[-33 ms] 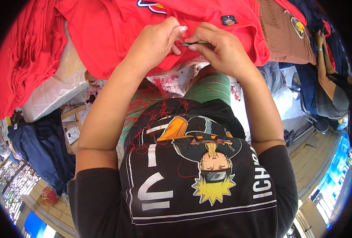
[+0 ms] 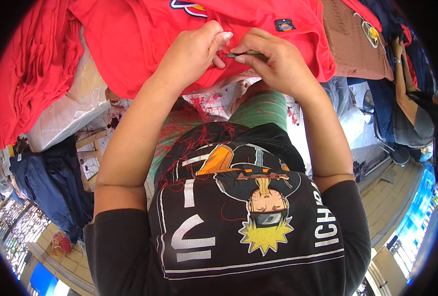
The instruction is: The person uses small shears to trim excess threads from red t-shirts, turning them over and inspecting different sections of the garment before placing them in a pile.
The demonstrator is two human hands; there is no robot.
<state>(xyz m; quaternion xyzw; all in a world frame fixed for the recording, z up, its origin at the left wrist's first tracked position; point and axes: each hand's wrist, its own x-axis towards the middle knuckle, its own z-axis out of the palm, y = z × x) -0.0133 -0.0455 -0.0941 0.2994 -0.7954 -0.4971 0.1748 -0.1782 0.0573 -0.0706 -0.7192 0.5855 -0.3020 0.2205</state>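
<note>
A red garment [image 2: 145, 49] with a dark label [image 2: 285, 25] and a colourful logo patch [image 2: 189, 7] is spread in front of me. My left hand [image 2: 199, 53] is closed in a pinch on a bunched bit of its red cloth. Close beside it, my right hand [image 2: 273, 58] grips small thread snips [image 2: 252, 53] between thumb and fingers. Their pointed metal tip reaches toward the pinched cloth at my left fingers; whether the blades are apart is too small to tell. Red thread scraps [image 2: 214, 133] lie over my lap and dark shirt.
At the left, more red garments [image 2: 36, 59] hang over a plastic-wrapped bundle [image 2: 71, 108], with dark blue cloth [image 2: 53, 182] below. Brown fabric [image 2: 352, 39] covers the surface at the right, with a pale cord loop [image 2: 369, 33] on it. Farther right is another person's arm [image 2: 404, 89].
</note>
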